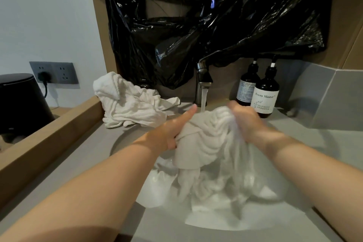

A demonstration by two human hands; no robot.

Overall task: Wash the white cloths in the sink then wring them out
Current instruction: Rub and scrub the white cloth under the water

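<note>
Grey counter (78, 153), crumpled white cloth (129, 104) beside tap (203, 76), two dark pump bottles (264, 96)

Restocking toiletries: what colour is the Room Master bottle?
Room Master bottle: dark, nearly black, with a white label; head view.

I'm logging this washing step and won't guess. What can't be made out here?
All in the head view:
- Drain of the sink: hidden under the wet cloth held by the left hand and right hand.
- Fingers of the right hand: buried in cloth folds, blurred.
- Label on the rear bottle: too small, partly behind the front bottle.
- Wall behind the faucet: covered by black plastic.
- Black container: cut off by the left edge.
</note>
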